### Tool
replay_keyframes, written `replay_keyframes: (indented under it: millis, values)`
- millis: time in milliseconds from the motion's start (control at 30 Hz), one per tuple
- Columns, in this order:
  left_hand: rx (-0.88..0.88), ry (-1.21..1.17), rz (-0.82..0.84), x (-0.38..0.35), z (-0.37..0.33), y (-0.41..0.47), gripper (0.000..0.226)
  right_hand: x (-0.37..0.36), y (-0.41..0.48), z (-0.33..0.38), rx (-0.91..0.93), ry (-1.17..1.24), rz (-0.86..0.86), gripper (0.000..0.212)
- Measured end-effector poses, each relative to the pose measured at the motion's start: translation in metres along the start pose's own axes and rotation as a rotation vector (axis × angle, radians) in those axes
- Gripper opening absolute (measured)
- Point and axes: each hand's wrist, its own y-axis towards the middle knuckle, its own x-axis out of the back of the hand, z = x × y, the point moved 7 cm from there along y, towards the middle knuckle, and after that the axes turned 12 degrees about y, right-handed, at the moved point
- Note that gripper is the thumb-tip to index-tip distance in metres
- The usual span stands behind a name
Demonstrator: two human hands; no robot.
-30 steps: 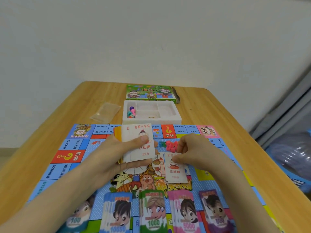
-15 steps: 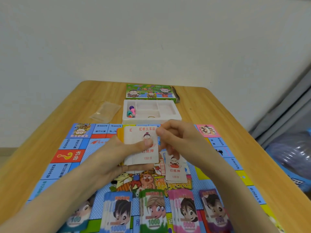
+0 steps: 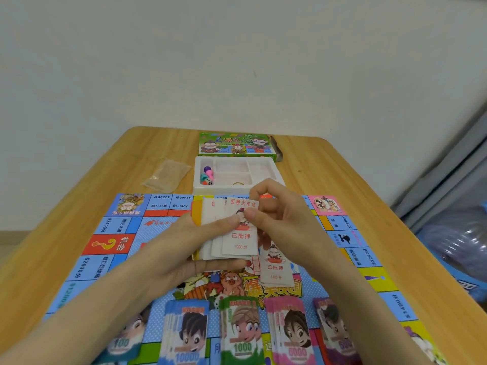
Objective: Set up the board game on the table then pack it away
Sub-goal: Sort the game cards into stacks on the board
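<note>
The colourful game board [image 3: 110, 243] lies flat on the wooden table [image 3: 79, 180]. Above its middle, my left hand [image 3: 189, 246] grips a stack of white property cards [image 3: 210, 233] with a yellow card behind. My right hand [image 3: 279, 214] pinches the top card [image 3: 239, 238] of that stack between thumb and fingers. A small pile of the same cards [image 3: 276, 267] lies on the board just below my right hand. Several stacks of paper money [image 3: 242, 330] lie in a row along the near edge.
Behind the board stands a white plastic tray [image 3: 263, 167] with coloured pawns and a die [image 3: 207, 175] in its left compartment. The green game box [image 3: 237, 146] lies behind it. A clear plastic bag [image 3: 167, 175] rests at the left. Grey bagged items are right of the table.
My right hand left the card pile on the board, rose to the stack in my left hand and now pinches its top card, slid slightly right. My left hand stayed put.
</note>
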Motion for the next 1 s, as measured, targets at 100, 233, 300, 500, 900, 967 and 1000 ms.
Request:
replay_keyframes:
  millis: [100,233,300,500,900,967,1000]
  values:
    - [0.022,-0.101,0.015,-0.001,0.000,-0.002,0.039,0.007,0.002,0.000,0.025,-0.047,-0.046,0.014]
    - [-0.003,-0.156,-0.010,0.003,-0.003,0.000,0.041,0.028,0.002,0.001,-0.005,-0.028,-0.179,0.010]
    - [-0.005,-0.160,-0.053,0.009,-0.003,0.004,0.042,0.043,0.000,0.000,-0.079,-0.010,-0.238,0.006]
    - [0.001,-0.190,-0.154,0.021,-0.001,0.009,0.030,0.045,-0.006,-0.026,-0.371,-0.412,0.014,0.004]
    - [-0.021,-0.151,-0.005,0.011,-0.002,0.009,0.048,0.043,-0.004,-0.039,-0.413,-0.721,-0.009,0.027]
    - [-0.021,-0.149,-0.001,0.010,-0.002,0.009,0.048,0.041,-0.003,-0.039,-0.413,-0.728,-0.004,0.030]
    - [-0.019,-0.148,0.001,0.010,-0.002,0.009,0.049,0.041,-0.003,-0.039,-0.416,-0.734,-0.001,0.031]
